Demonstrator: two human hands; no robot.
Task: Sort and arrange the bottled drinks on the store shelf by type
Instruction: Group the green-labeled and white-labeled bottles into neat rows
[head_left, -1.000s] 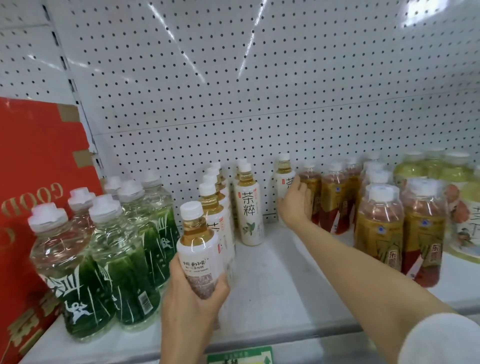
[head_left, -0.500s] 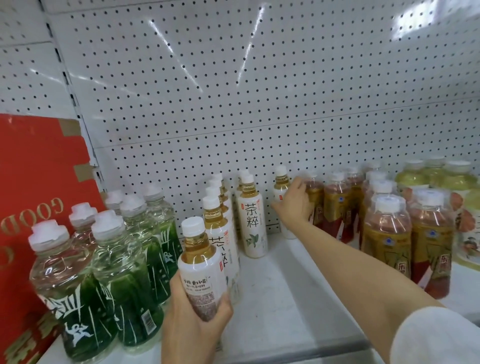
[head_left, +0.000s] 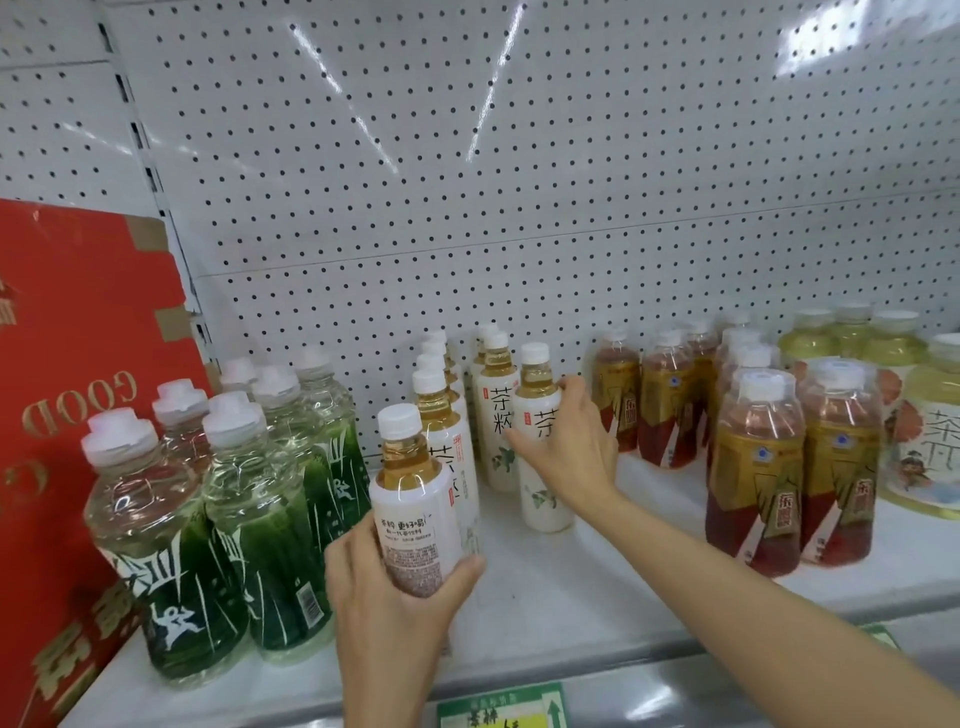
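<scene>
My left hand (head_left: 387, 597) grips a white-labelled tea bottle (head_left: 413, 499) with amber liquid, held upright at the front of the white shelf (head_left: 545, 597). Behind it runs a row of the same white tea bottles (head_left: 449, 431), and a second short row (head_left: 496, 410) stands just to the right. My right hand (head_left: 571, 447) holds another white tea bottle (head_left: 540, 441) by its right side, standing on the shelf in front of that second row.
Green-labelled clear bottles (head_left: 234, 509) stand in a group at the left beside a red carton (head_left: 67, 364). Red-and-gold tea bottles (head_left: 753, 467) fill the right, with pale yellow-green bottles (head_left: 924, 426) further right. A white pegboard (head_left: 467, 182) backs the shelf.
My right hand has pulled a white tea bottle from beside the red-and-gold bottles forward and left, next to the second white row. My left hand keeps holding its bottle.
</scene>
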